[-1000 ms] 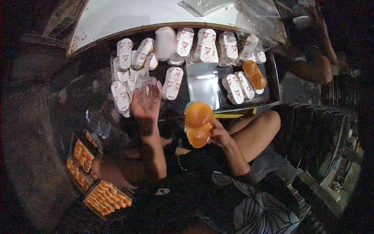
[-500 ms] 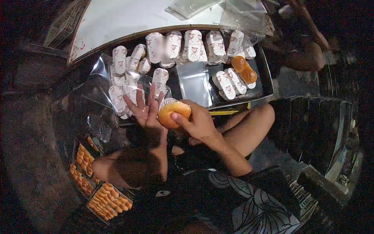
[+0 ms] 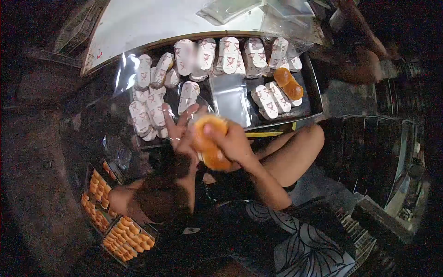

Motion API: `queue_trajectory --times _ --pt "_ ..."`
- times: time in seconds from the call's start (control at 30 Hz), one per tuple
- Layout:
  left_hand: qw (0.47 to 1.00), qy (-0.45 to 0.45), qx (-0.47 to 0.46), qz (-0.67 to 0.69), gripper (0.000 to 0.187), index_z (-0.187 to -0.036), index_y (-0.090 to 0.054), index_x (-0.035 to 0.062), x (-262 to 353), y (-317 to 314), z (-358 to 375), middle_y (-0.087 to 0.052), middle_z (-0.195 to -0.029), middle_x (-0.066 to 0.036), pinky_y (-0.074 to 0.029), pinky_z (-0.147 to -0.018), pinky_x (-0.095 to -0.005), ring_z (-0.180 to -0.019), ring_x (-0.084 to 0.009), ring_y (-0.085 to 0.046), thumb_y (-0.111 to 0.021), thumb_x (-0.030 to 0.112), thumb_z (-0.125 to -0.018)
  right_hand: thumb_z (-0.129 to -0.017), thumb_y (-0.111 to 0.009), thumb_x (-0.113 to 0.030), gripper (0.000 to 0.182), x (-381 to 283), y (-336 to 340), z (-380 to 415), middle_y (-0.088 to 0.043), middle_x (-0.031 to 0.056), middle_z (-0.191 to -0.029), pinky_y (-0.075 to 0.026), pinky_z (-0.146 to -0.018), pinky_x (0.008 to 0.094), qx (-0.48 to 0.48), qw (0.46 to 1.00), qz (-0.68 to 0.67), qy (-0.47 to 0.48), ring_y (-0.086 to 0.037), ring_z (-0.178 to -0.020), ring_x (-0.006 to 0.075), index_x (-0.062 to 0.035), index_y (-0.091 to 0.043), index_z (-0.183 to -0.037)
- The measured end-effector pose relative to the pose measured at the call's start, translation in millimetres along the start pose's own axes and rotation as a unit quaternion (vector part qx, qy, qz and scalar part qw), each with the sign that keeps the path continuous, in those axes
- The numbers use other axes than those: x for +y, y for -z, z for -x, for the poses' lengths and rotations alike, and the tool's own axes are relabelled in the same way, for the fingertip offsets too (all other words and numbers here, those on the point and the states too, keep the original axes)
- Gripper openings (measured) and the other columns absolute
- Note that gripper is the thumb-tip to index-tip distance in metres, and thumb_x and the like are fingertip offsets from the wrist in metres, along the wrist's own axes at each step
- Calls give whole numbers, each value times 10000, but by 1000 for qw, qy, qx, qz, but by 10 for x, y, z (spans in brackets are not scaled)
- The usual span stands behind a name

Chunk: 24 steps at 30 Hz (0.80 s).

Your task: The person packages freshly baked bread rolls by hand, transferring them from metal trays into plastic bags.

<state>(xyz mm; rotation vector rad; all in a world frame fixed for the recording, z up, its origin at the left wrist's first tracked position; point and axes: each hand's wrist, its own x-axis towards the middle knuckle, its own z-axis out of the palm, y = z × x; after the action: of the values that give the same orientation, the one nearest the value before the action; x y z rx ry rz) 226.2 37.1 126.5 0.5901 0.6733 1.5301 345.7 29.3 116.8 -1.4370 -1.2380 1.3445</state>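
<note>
My right hand (image 3: 236,144) grips a pair of orange buns (image 3: 208,144) in white paper cups, held in front of me above the tray's near edge. My left hand (image 3: 177,131) has its fingers spread against the buns and holds a clear plastic bag (image 3: 123,69), which shines to the upper left of it. The bag's mouth is hard to make out. Behind both hands lies a dark metal tray (image 3: 314,97) with several wrapped buns (image 3: 228,54) in printed white packets.
Two unwrapped orange buns (image 3: 288,83) lie on the tray's right side, and a stack of clear bags (image 3: 229,98) at its middle. Trays of small orange buns (image 3: 124,235) sit at lower left. Another person (image 3: 364,62) sits at upper right. Dark crates (image 3: 369,143) stand right.
My right hand brought the buns from the right over to my left hand and pressed them against it. My left hand dropped lower, and the clear bag now spreads over the tray's left side.
</note>
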Motion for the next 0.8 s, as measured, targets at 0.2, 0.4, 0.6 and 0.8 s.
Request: queue_trajectory --times 0.2,0.4,0.6,0.8 --pt "998 59 16 -34 729 -1278 -204 54 -299 144 136 -478 -1032 -212 -430 -830 -403 -933 -344 -512 -589 249 -691 -699 -624 -440 748 -46 12 -54 -562 238 -888 -446 -733 368 13 994 65 -81 -570 -845 311 50 -310 -1168" --pt "972 138 99 164 689 -1257 -240 73 -410 607 142 -446 -1104 -186 -432 -833 -417 -966 -323 -492 -573 332 -712 -776 -585 -324 608 281 -13 228 -436 162 -1071 -425 -754 296 -97 990 -93 -42 -480 -924 189 -10 -283 -1200" --pt "991 115 34 65 573 -1190 -359 29 -526 242 403 -443 -1150 -184 -433 -825 -387 -998 -306 -483 -457 420 -782 -767 -605 -223 650 140 -68 133 -419 155 -1116 -328 -896 313 24 994 -45 -94 -408 -1041 211 -13 -226 -1251" --pt "947 177 218 157 498 -1088 -465 61 -500 291 433 -561 -939 -88 -451 -714 -341 -868 -191 -537 -399 454 -788 -733 -611 -228 627 242 -40 348 -384 158 -1130 -293 -905 381 -26 985 135 109 -419 -1035 283 -43 -299 -1243"
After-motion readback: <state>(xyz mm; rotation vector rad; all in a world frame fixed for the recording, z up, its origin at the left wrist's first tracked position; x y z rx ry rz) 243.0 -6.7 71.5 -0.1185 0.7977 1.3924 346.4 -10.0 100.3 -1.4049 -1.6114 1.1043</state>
